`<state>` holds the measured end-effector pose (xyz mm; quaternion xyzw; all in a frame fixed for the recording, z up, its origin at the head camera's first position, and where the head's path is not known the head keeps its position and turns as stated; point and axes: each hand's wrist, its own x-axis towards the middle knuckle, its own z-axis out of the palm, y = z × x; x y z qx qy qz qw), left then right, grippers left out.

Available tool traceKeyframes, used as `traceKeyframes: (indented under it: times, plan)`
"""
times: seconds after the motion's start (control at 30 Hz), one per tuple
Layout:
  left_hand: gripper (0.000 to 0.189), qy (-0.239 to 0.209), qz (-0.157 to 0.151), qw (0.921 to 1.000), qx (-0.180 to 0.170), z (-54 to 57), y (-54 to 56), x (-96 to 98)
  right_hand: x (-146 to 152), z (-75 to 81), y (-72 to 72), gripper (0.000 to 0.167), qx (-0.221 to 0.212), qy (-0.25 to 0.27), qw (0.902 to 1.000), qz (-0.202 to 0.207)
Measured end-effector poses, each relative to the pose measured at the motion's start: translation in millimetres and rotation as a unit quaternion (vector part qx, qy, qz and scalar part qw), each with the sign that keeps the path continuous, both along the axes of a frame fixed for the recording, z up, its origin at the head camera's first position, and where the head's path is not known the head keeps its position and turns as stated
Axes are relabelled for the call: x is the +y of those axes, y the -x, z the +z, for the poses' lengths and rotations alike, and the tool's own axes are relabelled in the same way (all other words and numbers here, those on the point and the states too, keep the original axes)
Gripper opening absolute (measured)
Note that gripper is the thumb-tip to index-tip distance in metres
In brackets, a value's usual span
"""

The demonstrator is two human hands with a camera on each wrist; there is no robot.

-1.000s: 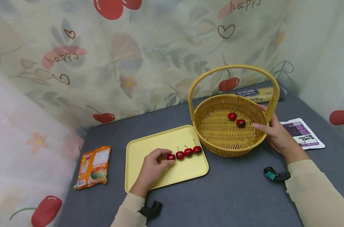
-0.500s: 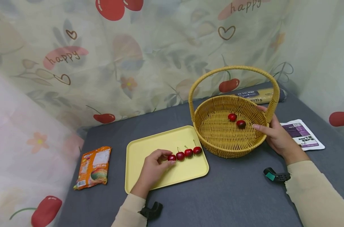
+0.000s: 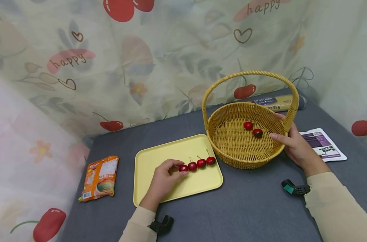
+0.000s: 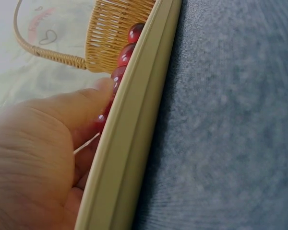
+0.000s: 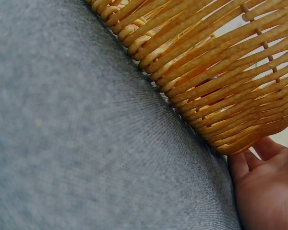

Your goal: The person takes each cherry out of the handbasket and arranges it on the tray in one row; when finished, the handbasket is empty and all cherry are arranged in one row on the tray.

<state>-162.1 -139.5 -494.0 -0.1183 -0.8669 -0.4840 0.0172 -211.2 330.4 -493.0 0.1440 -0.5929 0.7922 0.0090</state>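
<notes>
Pinching the leftmost cherry (image 3: pixel 183 169) between thumb and fingers, the left hand (image 3: pixel 163 178) is over the yellow tray (image 3: pixel 156 156). That cherry is at the near end of a slanting row on the tray, with three more beside it: the second cherry (image 3: pixel 192 167), the third cherry (image 3: pixel 202 163) and the fourth cherry (image 3: pixel 211 161), their stems pointing up and away from the person. The right hand (image 3: pixel 298 148) grips the right side of the wicker basket (image 3: pixel 230 143), its thumb over the rim and its other fingers behind the outer wall, near the foot of the arched handle (image 3: pixel 251 73). Inside the basket are a bright red cherry (image 3: pixel 248 125) and a darker cherry (image 3: pixel 257 133), close together. The basket stands on the grey table (image 3: pixel 225 211), just beside the tray's right end. An orange packet (image 3: pixel 100 179) lies left of the tray; a purple and white packet (image 3: pixel 325 146) lies right of the basket, and a long pasta packet (image 3: pixel 281 103) behind it.
</notes>
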Motion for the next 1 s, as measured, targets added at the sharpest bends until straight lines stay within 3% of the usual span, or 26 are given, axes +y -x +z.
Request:
traceKeyframes:
  times: [0.2,0.4,0.7,1.0]
  plan:
    - [0.022,-0.065,0.028,0.9974,-0.009,-0.3,1.0,-1.8,1,-0.2,-0.8,0.071,-0.003,-0.003,1.0000,-0.002]
    - [0.047,-0.151,0.045,0.9874,-0.017,3.7,2.9,-5.1,0,0.6,-0.7,0.072,-0.009,-0.005,0.9999,-0.004]
    - [0.057,-0.194,0.021,0.9804,0.026,26.1,-2.0,1.3,-1,0.4,-0.2,0.072,-0.009,-0.006,0.9999,-0.004]
    - [0.052,-0.217,-0.052,0.9735,0.052,53.7,-2.8,28.9,0,-0.2,0.0,0.072,0.000,-0.004,1.0000,-0.003]
